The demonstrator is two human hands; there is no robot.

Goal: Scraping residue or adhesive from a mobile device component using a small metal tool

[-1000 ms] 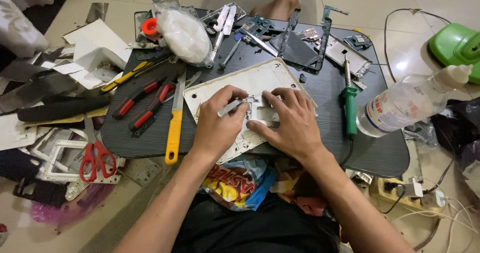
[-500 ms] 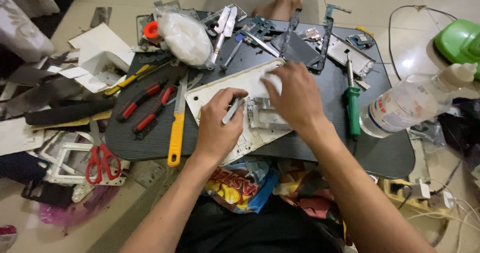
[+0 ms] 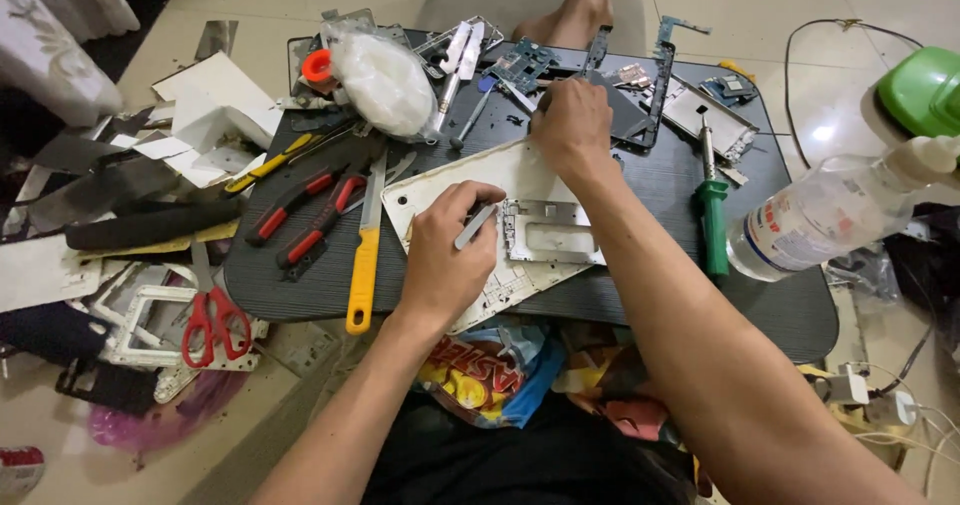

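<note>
Bright even light, soft shadows, sharp focus

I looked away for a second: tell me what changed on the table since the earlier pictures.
The right hand left the white panel and reached away, to the parts at the table's far edge. The left hand stayed on the panel, still holding the thin metal tool. The yellow-handled knife and green soldering iron stayed put.

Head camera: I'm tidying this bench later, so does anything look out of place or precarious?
Yes. A clear plastic bottle lies tipped on its side at the dark table's right edge, partly overhanging. The yellow-handled knife lies loose beside the left hand, with its blade uncovered.
</note>
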